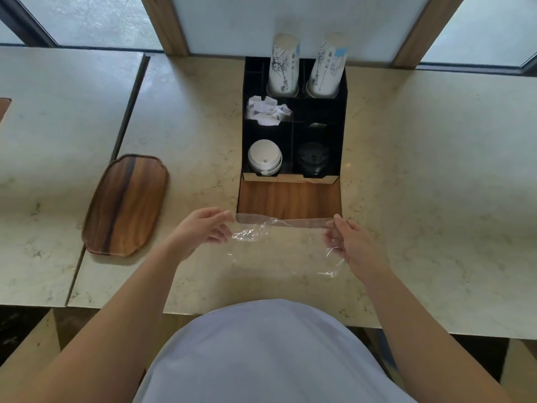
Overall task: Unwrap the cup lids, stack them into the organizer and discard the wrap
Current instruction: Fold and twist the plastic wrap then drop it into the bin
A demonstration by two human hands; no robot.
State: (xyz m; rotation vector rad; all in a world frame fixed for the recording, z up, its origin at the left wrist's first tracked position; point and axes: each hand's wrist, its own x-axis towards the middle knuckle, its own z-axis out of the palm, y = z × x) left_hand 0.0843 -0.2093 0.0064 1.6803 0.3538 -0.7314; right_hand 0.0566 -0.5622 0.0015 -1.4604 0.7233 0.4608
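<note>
I see my left hand (203, 228) and right hand (350, 242) holding the clear wrap (279, 245) stretched flat between them, above the desk (436, 199) near its front edge, just in front of the organizer (343, 112). The fingers of each hand pinch a top corner of the wrap. The organizer stands at the desk's back edge. Its front left compartment holds white lids (264, 161), its front right compartment black lids (312, 162). Two cup stacks (284, 65) lean in the rear compartments, and crumpled white paper (267, 110) sits in a middle left one. A wooden tray (126, 203) lies toward the left edge.
</note>
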